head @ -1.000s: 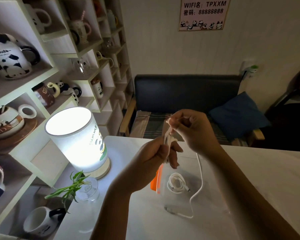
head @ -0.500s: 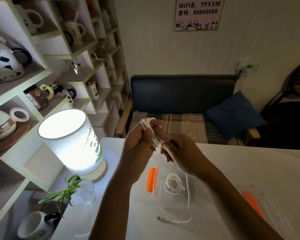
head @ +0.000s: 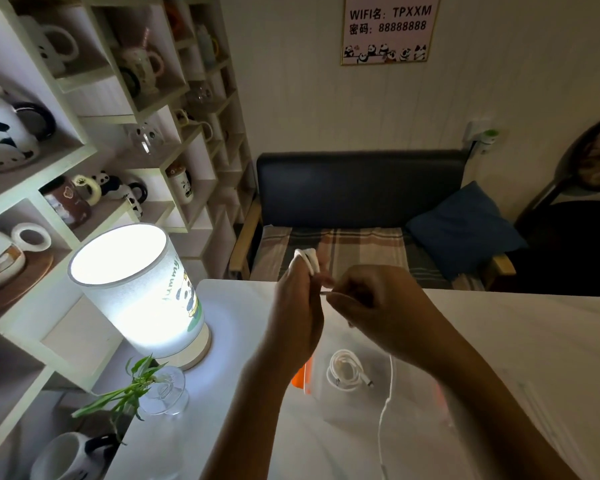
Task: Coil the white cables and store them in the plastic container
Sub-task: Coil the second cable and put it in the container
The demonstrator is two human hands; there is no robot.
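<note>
White cable (head: 386, 403) hangs vertically from right hand (head: 371, 306), loops wrapping left hand (head: 297, 306)

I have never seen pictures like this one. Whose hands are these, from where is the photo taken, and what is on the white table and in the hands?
There is no machine here. A person wears a camera on the head, so you look forward and down at their own two bare hands. The left hand holds loops of a white cable wound around its fingers. The right hand pinches the same cable beside it; the loose end hangs down to the white table. On the table lies a clear plastic container with an orange edge, and a second white cable, already coiled, is in it. At the left stand a lit lamp and a small glass vase with a green plant. Behind are shelves of mugs and a sofa.
</note>
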